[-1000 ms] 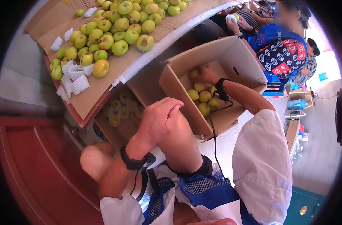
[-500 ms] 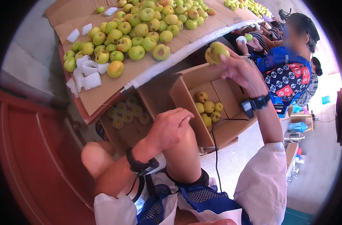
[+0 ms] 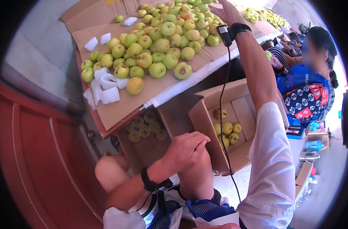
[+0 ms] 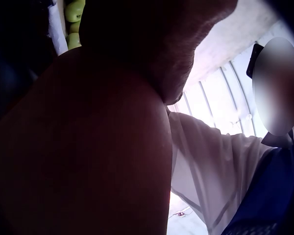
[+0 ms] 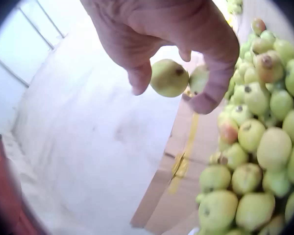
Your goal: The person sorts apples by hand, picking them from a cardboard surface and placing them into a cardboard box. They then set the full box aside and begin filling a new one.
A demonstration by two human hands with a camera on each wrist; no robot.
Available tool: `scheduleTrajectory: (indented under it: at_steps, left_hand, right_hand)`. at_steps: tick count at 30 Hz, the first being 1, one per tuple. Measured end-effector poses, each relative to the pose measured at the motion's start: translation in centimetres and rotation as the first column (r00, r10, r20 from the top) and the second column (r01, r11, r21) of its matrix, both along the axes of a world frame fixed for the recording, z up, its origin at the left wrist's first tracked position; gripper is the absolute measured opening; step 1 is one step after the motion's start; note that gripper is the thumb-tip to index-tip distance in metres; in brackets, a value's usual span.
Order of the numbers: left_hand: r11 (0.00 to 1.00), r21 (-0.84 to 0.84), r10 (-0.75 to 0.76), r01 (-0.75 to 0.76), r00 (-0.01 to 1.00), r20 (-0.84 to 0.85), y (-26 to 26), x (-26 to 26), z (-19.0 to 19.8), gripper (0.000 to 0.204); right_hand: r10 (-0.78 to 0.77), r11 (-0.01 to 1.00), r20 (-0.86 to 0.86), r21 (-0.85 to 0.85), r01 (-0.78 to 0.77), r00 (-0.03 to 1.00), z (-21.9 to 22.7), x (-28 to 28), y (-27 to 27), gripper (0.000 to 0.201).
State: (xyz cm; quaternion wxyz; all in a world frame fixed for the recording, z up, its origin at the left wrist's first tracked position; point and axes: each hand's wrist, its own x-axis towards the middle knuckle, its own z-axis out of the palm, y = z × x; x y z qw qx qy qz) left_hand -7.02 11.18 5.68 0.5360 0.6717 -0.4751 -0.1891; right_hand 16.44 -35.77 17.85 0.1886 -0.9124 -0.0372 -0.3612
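Observation:
My right hand (image 3: 228, 13) is stretched out to the far end of the apple pile (image 3: 162, 44). In the right wrist view, thumb and fingers of that hand (image 5: 171, 29) curve round two green-yellow apples (image 5: 169, 78), one beside the other, the nearer with a dark spot. The hand overlaps the far side of the heap in the head view. My left hand (image 3: 185, 150) rests on the bent knee (image 3: 198, 171), fingers relaxed and holding nothing. An open cardboard box (image 3: 208, 129) below the right arm has several yellowish apples (image 3: 227, 128) at its bottom.
White foam nets (image 3: 111, 95) lie by a single apple (image 3: 135, 86) on the cardboard-covered table (image 3: 116, 114). Beneath it, another box (image 3: 143, 147) holds several net-wrapped apples. A cable (image 3: 221, 99) runs down from the right wrist. At right sits another person (image 3: 307, 84).
The right hand has come up from inside the open box with apples and moved over to the far end of the pile. The left hand stays on the knee.

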Motion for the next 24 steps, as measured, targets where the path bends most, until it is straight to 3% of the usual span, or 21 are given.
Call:
scheduleTrajectory:
  at_steps: [1, 2, 3, 4, 7, 8, 9, 11, 13, 14, 15, 17, 20, 23, 24]
  left_hand:
    - [1.0, 0.002, 0.001, -0.001, 1.0, -0.002, 0.1, 0.1, 0.0, 0.019]
    - [1.0, 0.003, 0.001, -0.001, 1.0, -0.007, 0.2, 0.1, -0.1, 0.019]
    - [1.0, -0.014, 0.009, -0.009, 1.0, 0.002, 0.1, 0.0, -0.1, 0.019]
    - [1.0, -0.028, 0.014, -0.014, 1.0, 0.012, 0.0, -0.1, -0.1, 0.018]
    - [0.999, -0.045, -0.001, 0.002, 0.999, 0.036, 0.0, 0.1, 0.1, 0.018]
    - [0.999, -0.039, -0.024, 0.025, 0.999, 0.024, -0.1, -0.1, 0.1, 0.018]
    - [1.0, -0.015, -0.017, 0.017, 1.0, -0.001, 0.0, -0.3, 0.3, 0.019]
    - [1.0, 0.017, -0.021, 0.021, 0.999, -0.025, 0.1, -0.5, 0.5, 0.02]
    - [1.0, 0.019, -0.025, 0.025, 1.0, -0.016, 0.1, -0.4, 0.6, 0.021]
    - [1.0, 0.001, -0.02, 0.02, 1.0, -0.021, 0.0, -0.5, 0.4, 0.019]
    - [1.0, -0.017, -0.013, 0.013, 1.0, -0.023, -0.1, -0.6, 0.3, 0.018]
    - [1.0, -0.03, -0.005, 0.005, 1.0, -0.026, -0.1, -0.8, 0.3, 0.017]
    - [1.0, -0.024, -0.002, 0.001, 1.0, -0.022, -0.2, -0.6, 0.1, 0.018]
    - [0.999, -0.033, -0.013, 0.013, 1.0, -0.02, -0.4, -0.6, 0.0, 0.018]
    - [0.999, -0.032, -0.015, 0.015, 1.0, -0.022, -0.4, -0.6, 0.0, 0.019]
  right_hand:
    - [-0.018, 0.905, 0.037, 0.425, 0.001, 0.999, -0.3, 0.4, -0.2, 0.059]
    - [-0.054, 0.64, 0.058, 0.768, -0.011, 0.997, -0.6, 0.8, -0.4, 0.061]
    - [-0.1, 0.255, 0.061, 0.966, -0.034, 0.993, -0.7, 0.8, -0.4, 0.063]
    - [-0.03, 0.192, 0.077, 0.979, -0.07, 0.997, -1.2, -0.4, -0.9, 0.061]
    - [0.047, 0.334, 0.052, 0.94, -0.065, 0.998, -2.3, -6.7, -0.4, 0.046]
    - [0.138, 0.375, 0.027, 0.924, -0.077, 0.99, -2.0, -10.4, 1.3, 0.032]
    - [0.107, 0.394, -0.079, 0.918, 0.03, 0.991, -1.4, -13.6, 3.6, 0.026]
    - [0.294, 0.4, -0.244, 0.91, 0.113, 0.924, -2.4, -19.6, 4.5, 0.025]
    - [0.304, 0.472, -0.486, 0.824, 0.313, 0.82, -4.1, -24.8, 6.6, 0.023]
    - [0.261, 0.658, -0.669, 0.651, 0.379, 0.696, -3.7, -27.2, 8.9, 0.028]
    - [0.23, 0.755, -0.745, 0.543, 0.368, 0.627, -5.7, -29.1, 8.2, 0.042]
    - [0.381, 0.76, -0.805, 0.553, 0.343, 0.454, -8.4, -31.8, 7.7, 0.046]
    - [-0.011, 0.919, -0.997, 0.02, 0.394, 0.077, -12.2, -32.1, 9.3, 0.062]
    - [-0.109, 0.947, -0.992, -0.125, 0.297, -0.07, -14.2, -32.4, 9.4, 0.076]
    - [-0.072, 0.947, -0.997, -0.07, 0.314, -0.004, -15.5, -32.4, 9.0, 0.078]
